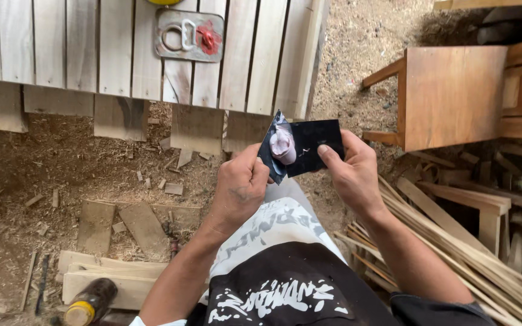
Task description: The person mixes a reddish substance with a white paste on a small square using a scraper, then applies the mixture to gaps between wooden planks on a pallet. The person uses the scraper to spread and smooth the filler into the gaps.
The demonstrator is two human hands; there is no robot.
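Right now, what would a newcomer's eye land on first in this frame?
Dead centre, the left hand and right hand hold two black flat pieces together, a pink-grey paste blob smeared between them. Above lies a pale slatted wooden panel, an opened tin can resting on it. Sawdust and offcuts cover the ground, with a wooden stool to the right.

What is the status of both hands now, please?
Left hand holds black scraper with pink putty. Right hand holds second black card. Nothing between them.
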